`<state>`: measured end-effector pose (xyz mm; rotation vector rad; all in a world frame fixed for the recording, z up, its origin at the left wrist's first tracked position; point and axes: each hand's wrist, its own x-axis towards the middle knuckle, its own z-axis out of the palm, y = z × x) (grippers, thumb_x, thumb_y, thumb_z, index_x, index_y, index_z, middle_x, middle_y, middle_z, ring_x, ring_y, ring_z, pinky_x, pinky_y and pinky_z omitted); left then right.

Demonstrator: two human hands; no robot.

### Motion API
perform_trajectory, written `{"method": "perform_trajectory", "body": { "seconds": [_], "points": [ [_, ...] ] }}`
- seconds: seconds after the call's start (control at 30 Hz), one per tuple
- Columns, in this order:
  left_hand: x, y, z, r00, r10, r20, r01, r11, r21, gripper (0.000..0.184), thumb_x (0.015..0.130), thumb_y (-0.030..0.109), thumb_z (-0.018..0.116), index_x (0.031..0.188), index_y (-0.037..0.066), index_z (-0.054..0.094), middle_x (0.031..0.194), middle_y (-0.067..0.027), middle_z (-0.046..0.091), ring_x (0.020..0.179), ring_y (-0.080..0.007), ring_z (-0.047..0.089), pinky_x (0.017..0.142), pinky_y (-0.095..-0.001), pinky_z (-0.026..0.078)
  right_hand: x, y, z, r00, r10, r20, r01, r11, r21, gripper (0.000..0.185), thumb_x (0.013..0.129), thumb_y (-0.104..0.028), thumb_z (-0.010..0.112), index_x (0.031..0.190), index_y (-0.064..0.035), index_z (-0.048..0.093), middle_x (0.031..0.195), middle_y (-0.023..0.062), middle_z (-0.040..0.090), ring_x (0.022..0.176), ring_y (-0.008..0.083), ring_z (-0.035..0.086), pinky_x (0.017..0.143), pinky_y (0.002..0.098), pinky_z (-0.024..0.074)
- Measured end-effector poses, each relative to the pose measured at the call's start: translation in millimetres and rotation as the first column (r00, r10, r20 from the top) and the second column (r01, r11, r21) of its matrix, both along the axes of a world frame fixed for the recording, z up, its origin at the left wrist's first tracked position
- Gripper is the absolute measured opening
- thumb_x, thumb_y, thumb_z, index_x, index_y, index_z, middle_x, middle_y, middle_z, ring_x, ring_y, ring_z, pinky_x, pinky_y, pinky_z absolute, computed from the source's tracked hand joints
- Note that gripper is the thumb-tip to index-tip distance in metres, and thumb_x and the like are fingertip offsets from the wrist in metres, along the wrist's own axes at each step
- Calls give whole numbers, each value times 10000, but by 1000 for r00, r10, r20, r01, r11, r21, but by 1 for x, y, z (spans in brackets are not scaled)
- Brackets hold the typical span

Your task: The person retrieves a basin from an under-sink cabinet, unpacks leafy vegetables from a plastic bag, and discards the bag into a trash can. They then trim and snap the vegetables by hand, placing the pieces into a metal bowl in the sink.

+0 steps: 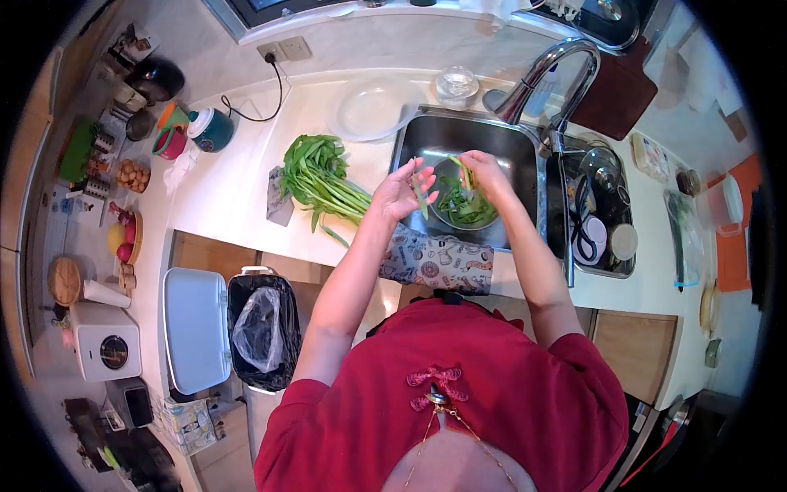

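Over the left part of the sink (525,221), my left hand (403,190) is palm up, its fingers curled around a piece of green stem (420,197). My right hand (485,174) pinches a light green stem (464,174) above a metal bowl (436,215). Cut or torn leafy greens (466,205) lie in that bowl, which rests in the sink. A large bunch of leafy greens (328,182) lies on the counter left of my left hand, partly on a grey cloth or paper (279,199). A patterned cloth (443,261) hangs over the counter's front edge.
A clear plate (369,108) and glass bowl (457,85) stand behind. The faucet (525,92) arches over the sink's right rear. Dishes fill the rack (625,266) at right. An open bin (264,328) stands below the counter at left, near a teal jug (211,131).
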<state>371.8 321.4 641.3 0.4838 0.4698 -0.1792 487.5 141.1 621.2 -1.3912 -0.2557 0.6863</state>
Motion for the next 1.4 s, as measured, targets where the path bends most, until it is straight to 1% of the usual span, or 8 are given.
{"method": "perform_trajectory", "body": {
  "seconds": [0.07,0.1,0.27,0.37,0.9,1.13,1.27,1.4],
  "points": [
    [-6,1,-1,999,36,-1,-36,997,-71,155,859,256,562,978,159,578,979,-71,584,926,-225,550,839,-489,406,12,0,-13,929,78,362,56,937,-345,331,835,-257,554,1029,11,574,814,100,624,713,199,597,669,313,483],
    [-10,3,-1,999,44,27,-41,992,-120,146,865,250,550,978,160,577,986,-75,587,954,-231,546,861,-501,391,20,0,-35,698,126,705,304,839,-451,436,800,-281,589,1116,15,540,973,157,629,894,275,603,792,347,463],
    [-34,18,-13,979,184,89,-158,957,-244,115,875,233,534,934,159,600,1031,-91,588,1048,-257,520,954,-519,325,9,24,-50,736,75,672,294,860,-418,390,798,-250,603,1092,2,552,955,149,636,875,265,614,781,338,475],
    [-57,28,-19,952,276,132,-238,938,-252,115,875,212,535,939,135,593,1037,-105,582,1051,-263,514,958,-513,327,-47,54,-24,977,67,204,-58,997,-49,199,857,-120,521,1017,-16,577,797,52,621,679,95,578,614,216,451],
    [-305,105,-86,457,873,173,-842,487,-234,122,827,135,593,948,143,580,953,-54,602,948,-232,552,880,-498,397,-217,182,-48,654,741,151,-750,661,3,206,857,-54,517,1046,20,553,879,84,628,734,120,595,664,223,473],
    [-429,164,-94,174,952,251,-944,88,319,194,852,210,569,1043,175,578,1032,-3,592,1014,-147,508,868,-418,358,-233,202,-88,606,719,339,-704,684,-191,174,837,-38,550,996,26,576,856,87,627,776,133,608,700,243,491],
    [-456,185,-115,337,907,253,-767,109,632,489,880,160,503,1327,32,350,1393,-71,337,1322,-207,220,1078,-359,87,-239,204,-97,598,713,366,-689,691,-221,170,839,-39,547,992,29,575,845,91,628,776,137,613,699,246,494],
    [-465,189,-126,360,923,132,-780,220,586,519,882,107,472,1360,40,281,1430,-87,259,1343,-213,157,1082,-385,63,-246,199,-94,607,714,348,-674,695,-250,174,856,-5,509,1016,28,569,859,74,620,754,114,579,700,225,477]
  ]
}}
